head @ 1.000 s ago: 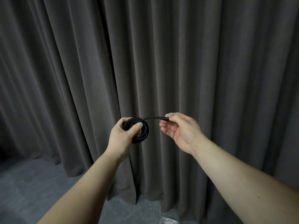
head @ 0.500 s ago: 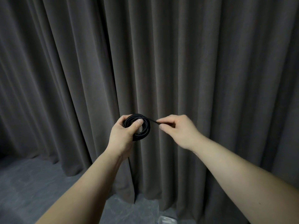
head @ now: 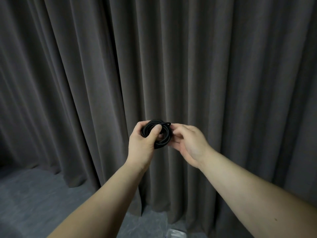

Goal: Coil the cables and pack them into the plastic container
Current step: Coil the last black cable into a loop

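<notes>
A black cable (head: 163, 140) is wound into a small tight coil, held up in front of a curtain. My left hand (head: 143, 142) grips the coil, thumb across its front and fingers behind it. My right hand (head: 187, 142) is against the coil's right side, its fingertips pinching the cable's loose end at the top right of the coil. A pale clear corner of a plastic container (head: 176, 234) shows at the bottom edge.
A dark grey pleated curtain (head: 171, 57) fills the background and reaches the floor. Grey carpet (head: 34, 203) covers the floor at the lower left and below my arms.
My right hand has brought the cable's loose end leftwards from a stretched-out position onto the coil. The left hand has kept its grip on the coil.
</notes>
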{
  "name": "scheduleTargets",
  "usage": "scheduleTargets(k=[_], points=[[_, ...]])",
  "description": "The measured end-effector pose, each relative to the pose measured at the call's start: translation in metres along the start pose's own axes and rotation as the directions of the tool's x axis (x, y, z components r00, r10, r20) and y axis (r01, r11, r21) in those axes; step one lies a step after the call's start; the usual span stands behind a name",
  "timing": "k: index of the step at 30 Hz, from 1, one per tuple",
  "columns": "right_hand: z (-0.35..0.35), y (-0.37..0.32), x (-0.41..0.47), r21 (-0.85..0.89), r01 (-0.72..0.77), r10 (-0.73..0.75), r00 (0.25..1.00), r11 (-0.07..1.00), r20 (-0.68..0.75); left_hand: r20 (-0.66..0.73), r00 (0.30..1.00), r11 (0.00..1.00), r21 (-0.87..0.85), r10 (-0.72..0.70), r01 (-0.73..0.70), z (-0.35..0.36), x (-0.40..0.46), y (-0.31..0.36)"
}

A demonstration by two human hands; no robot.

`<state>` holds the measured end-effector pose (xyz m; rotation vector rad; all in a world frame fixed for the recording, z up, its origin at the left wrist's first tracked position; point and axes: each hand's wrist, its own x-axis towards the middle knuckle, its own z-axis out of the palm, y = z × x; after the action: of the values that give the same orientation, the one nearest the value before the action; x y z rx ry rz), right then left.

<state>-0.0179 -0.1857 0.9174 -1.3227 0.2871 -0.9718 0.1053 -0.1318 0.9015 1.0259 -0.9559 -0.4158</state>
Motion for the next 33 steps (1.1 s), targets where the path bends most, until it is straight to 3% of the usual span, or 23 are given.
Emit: scheduleTargets(k=[1, 3, 5, 11, 17, 24, 29, 33], points=[[0.0, -0.003, -0.002, 0.018, -0.007, 0.006, 0.999, 1.0, 0.032, -0.018, 0.999, 0.998, 0.052, 0.038, -0.037, 0.0, 0.0, -0.001], [0.0, -0.004, -0.004, -0.105, 0.015, -0.01, 0.999, 0.994, 0.053, -0.027, 0.997, 0.993, 0.098, 0.072, -0.069, 0.001, -0.001, -0.001], [-0.003, -0.002, -0.002, -0.182, 0.025, -0.024, 1.0, 0.983, 0.007, -0.012, 0.997, 0.989, 0.129, 0.075, -0.073, 0.0, -0.001, -0.002], [-0.011, -0.003, 0.003, -0.228, 0.022, -0.026, 1.0, 0.973, -0.016, 0.133, 0.99, 0.995, 0.096, -0.05, 0.038, -0.012, 0.008, -0.001], [-0.011, 0.0, 0.005, -0.228, 0.035, -0.035, 0.999, 0.973, 0.002, 0.152, 0.987, 0.997, 0.068, -0.045, 0.035, -0.011, 0.003, -0.005], [-0.01, 0.006, 0.004, -0.109, -0.012, 0.011, 1.0, 0.994, -0.014, 0.257, 0.966, 0.998, 0.068, -0.013, -0.005, -0.018, 0.006, -0.005], [-0.011, 0.005, 0.004, -0.128, 0.035, -0.039, 0.999, 0.991, -0.026, 0.234, 0.972, 0.982, 0.187, -0.01, -0.035, -0.02, 0.006, -0.003], [-0.009, 0.007, 0.001, -0.267, 0.072, -0.044, 0.993, 0.961, 0.107, 0.091, 0.996, 0.983, 0.186, -0.019, 0.002, -0.017, 0.001, -0.01]])
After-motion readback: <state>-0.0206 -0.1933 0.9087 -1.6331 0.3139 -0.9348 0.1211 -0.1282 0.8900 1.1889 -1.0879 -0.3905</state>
